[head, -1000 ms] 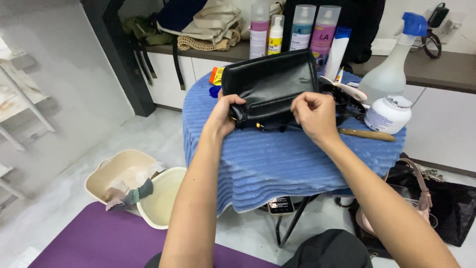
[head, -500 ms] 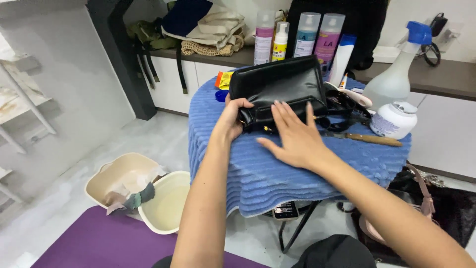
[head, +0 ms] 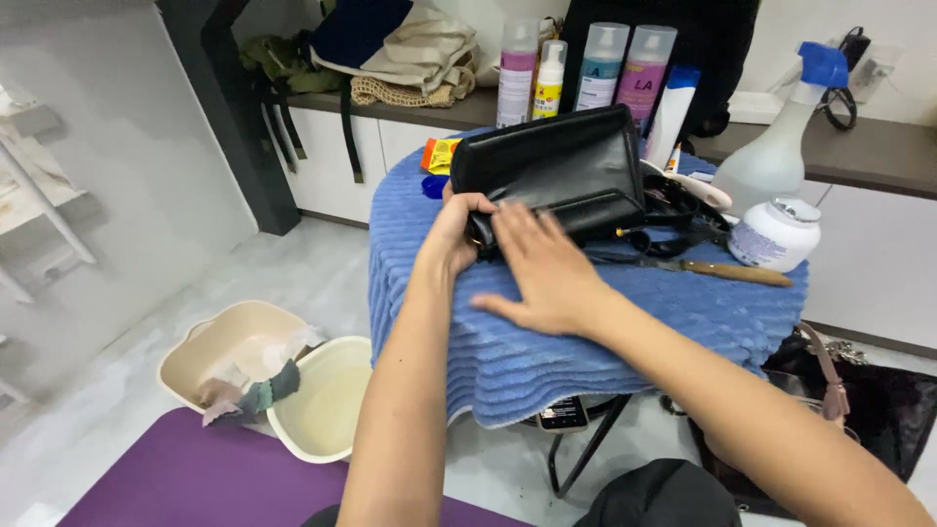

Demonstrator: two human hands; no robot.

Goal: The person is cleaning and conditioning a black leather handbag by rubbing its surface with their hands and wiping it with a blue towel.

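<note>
From my remote seat, the main change is in my right hand (head: 543, 276): a second ago it was pinching at the front edge of the black leather bag (head: 552, 174), half a second ago it had let go and spread out, and now it lies flat, palm down, fingers straight and slightly fanned, with nothing in its grasp, the fingertips just touching the bag's lower front edge and the palm on the blue ribbed towel (head: 625, 322). My left hand (head: 457, 231) has kept its place at the bag's lower left corner, fingers curled over that corner in a close grip. The bag stays just above the centre of the frame, resting on the towel-covered table with its flap toward me. I judge the pinching at the front is over and the right hand is now smoothing or pressing while the left steadies the bag. To the right of centre lie a wooden-handled tool (head: 727, 270) and a white jar (head: 775, 233); two cream basins (head: 293, 385) sit at the lower left.
</note>
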